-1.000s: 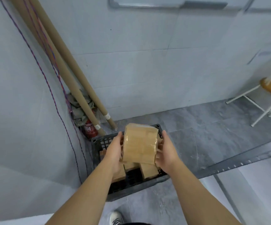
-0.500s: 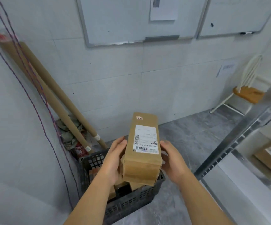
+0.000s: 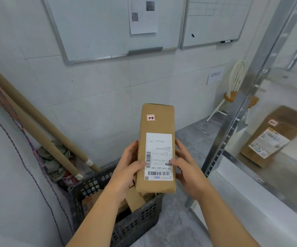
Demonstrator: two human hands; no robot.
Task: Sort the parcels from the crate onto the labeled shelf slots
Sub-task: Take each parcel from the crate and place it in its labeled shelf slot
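Because its slot mark must be read before it can be shelved, the parcel (image 3: 156,148) is held up on end with its printed face to the camera. It is just above the crate (image 3: 90,186) on the floor, where more cardboard parcels lie. The left hand (image 3: 128,163) grips its left edge and the right hand (image 3: 185,161) its right, each thumb pressed on the front, so the fingers of both are clamped on the box. A small sticker (image 3: 150,117) near the top reads 1-2; the shipping label (image 3: 159,155) below is upside down. On the shelf (image 3: 220,148) to the right sits a second parcel (image 3: 274,136), apparently marked 2-1, so this one likely belongs elsewhere.
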